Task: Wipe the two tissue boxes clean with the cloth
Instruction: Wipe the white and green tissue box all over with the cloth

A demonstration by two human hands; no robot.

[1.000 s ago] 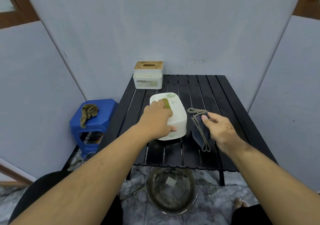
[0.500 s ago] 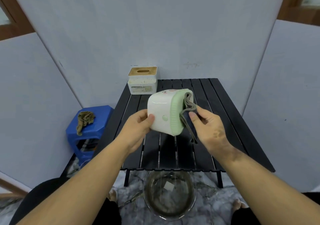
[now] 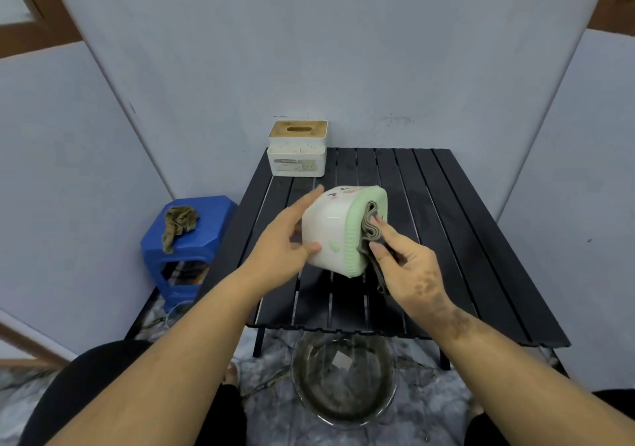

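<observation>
Rounded white plastic tissue box with pale green ribbed end (image 3: 338, 231) is held tipped on its side, lifted clear of the black slatted tabletop (image 3: 464, 239), between my two hands. Long axis runs roughly left to right, green end facing right. Left hand (image 3: 285, 239) cradles the white side, thumb and fingers spread and fairly straight against the smooth shell, supporting rather than clenching. Right hand (image 3: 402, 260) is nearer the green face and pinches the folded grey-olive cloth (image 3: 369, 229), pressing it onto that ribbed end; a loose tail hangs below. I judge the next wipe belongs to the right hand, along the green face. Second box, white rectangular plastic with wooden slotted lid (image 3: 297, 148), stands at the far left corner, well apart. Beyond: blue plastic stool (image 3: 192, 236) with crumpled brown rag (image 3: 178, 222); glass bowl (image 3: 343, 380) on the floor.
</observation>
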